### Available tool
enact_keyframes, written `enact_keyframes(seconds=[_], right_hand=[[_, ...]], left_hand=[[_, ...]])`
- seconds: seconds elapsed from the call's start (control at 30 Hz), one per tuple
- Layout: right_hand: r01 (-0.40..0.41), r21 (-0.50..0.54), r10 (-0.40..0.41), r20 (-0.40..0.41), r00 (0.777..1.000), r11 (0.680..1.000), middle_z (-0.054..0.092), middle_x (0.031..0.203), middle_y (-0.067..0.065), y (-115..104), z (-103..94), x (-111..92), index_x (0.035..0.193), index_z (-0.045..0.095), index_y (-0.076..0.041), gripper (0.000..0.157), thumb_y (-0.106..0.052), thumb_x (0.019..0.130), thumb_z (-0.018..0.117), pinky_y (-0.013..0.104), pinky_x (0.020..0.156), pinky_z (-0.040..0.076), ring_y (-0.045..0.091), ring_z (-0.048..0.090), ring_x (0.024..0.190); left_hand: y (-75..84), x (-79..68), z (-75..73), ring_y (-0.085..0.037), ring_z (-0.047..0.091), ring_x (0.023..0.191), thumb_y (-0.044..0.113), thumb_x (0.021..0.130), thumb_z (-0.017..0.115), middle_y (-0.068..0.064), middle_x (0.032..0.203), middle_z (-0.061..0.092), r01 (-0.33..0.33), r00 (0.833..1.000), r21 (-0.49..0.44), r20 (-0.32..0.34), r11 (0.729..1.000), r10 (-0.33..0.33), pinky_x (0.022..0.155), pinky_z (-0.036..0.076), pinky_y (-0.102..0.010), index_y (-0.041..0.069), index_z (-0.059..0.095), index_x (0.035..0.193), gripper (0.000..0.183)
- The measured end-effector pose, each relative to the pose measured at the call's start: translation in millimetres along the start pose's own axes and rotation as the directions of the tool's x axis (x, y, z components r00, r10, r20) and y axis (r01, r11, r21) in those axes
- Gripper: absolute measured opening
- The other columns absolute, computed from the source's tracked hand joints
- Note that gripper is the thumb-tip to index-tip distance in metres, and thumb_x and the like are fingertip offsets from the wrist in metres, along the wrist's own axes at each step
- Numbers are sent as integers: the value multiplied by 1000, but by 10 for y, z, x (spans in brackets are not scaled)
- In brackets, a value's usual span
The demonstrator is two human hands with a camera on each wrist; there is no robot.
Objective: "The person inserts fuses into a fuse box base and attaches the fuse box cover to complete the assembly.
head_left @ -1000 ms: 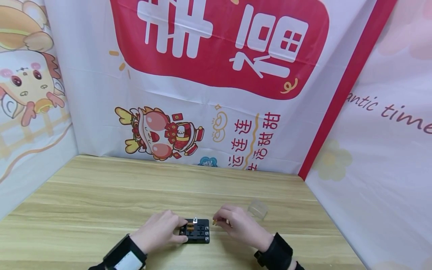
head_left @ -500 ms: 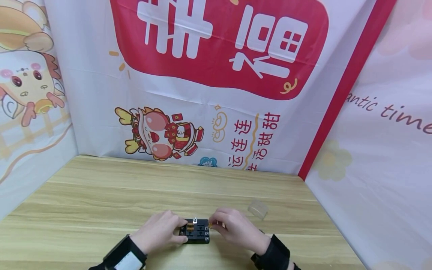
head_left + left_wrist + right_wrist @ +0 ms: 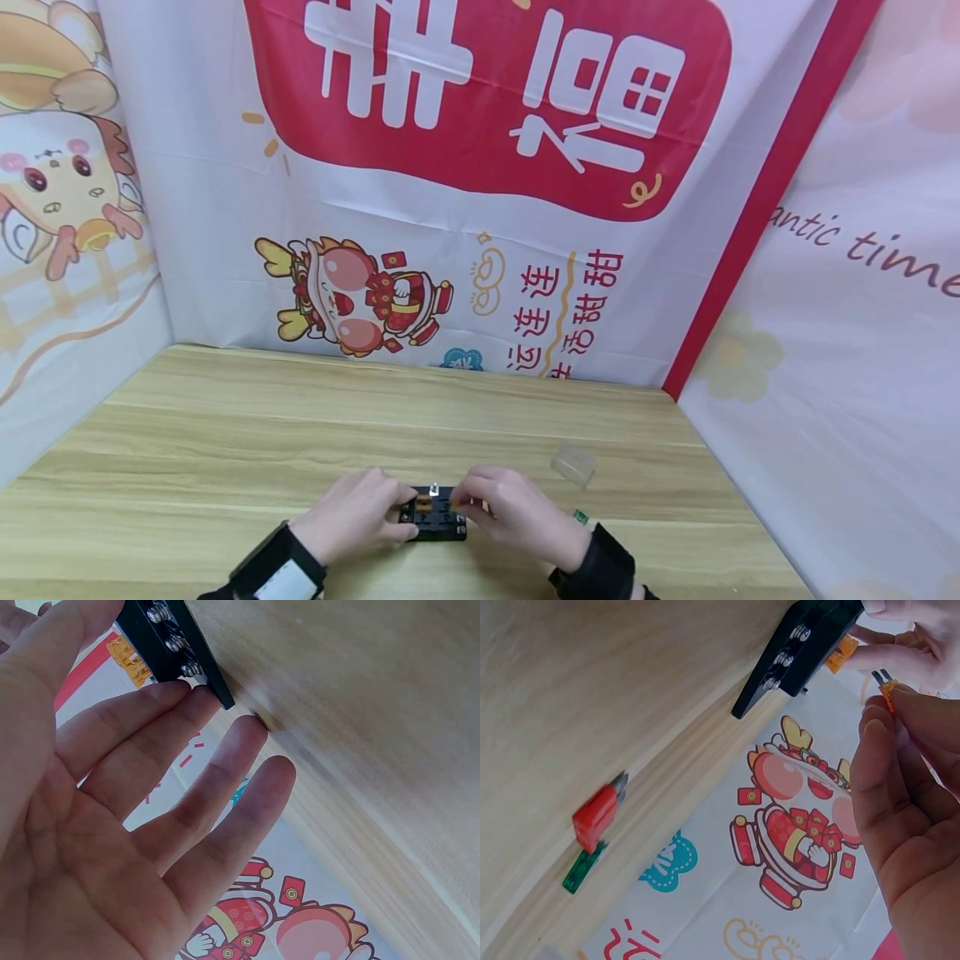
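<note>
A black fuse block (image 3: 442,527) lies on the table, with metal screws along its side. My left hand (image 3: 356,510) grips its left end between thumb and fingers. Orange blade fuses (image 3: 423,502) sit in its left part, beside a small metal terminal (image 3: 434,490) at the far edge. In the right wrist view, the thumb and fingertips of my right hand (image 3: 911,772) pinch another orange blade fuse (image 3: 888,693), its two prongs pointing out toward the block. From the head, this hand overlaps the block's right side.
On the table by my right wrist lie a red blade fuse (image 3: 597,816) and a green one (image 3: 583,868). A clear plastic cover (image 3: 573,465) rests farther back on the right. Printed cloth (image 3: 420,200) hangs behind the wooden table (image 3: 300,417).
My right hand has moved left with the orange blade fuse, from beside the fuse block to over its right part. The green fuse has come into view. My left hand has stayed put.
</note>
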State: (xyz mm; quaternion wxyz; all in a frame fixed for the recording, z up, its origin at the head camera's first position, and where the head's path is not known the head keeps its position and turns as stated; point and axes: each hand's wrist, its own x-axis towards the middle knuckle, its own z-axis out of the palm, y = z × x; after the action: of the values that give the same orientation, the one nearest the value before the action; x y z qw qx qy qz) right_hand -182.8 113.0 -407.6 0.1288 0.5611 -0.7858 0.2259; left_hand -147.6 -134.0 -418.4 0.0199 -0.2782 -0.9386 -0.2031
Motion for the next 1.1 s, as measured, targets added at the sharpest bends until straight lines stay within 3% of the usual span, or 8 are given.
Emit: enact_keyframes(seconds=[0.2, 0.57, 1.1], right_hand=[[-31, 10, 30, 34, 999, 999, 60, 91, -9, -47, 24, 32, 96, 65, -14, 13, -6, 86, 68, 8, 70, 38, -4, 52, 80], [21, -4, -21, 25, 999, 1000, 59, 89, -9, -125, 91, 145, 96, 66, -13, 12, -6, 86, 68, 8, 71, 38, -5, 51, 80], [-13, -5, 13, 57, 998, 1000, 57, 89, -12, -167, 158, 261, 97, 66, -14, 9, -10, 89, 66, 7, 69, 37, -8, 50, 77]], left_hand=[[-2, -2, -3, -1, 33, 49, 39, 81, 70, 16, 58, 38, -2, 1000, -10, 4, 1000, 2, 46, 25, -22, 26, 62, 81, 16], [-17, 3, -4, -2, 33, 50, 38, 81, 71, 16, 58, 37, -10, 1000, -16, 3, 1000, 10, 46, 25, -23, 30, 58, 77, 15], [-17, -5, -15, -2, 33, 49, 37, 81, 71, 15, 57, 37, -10, 1000, -20, 8, 1000, 10, 45, 24, -23, 31, 62, 81, 11]])
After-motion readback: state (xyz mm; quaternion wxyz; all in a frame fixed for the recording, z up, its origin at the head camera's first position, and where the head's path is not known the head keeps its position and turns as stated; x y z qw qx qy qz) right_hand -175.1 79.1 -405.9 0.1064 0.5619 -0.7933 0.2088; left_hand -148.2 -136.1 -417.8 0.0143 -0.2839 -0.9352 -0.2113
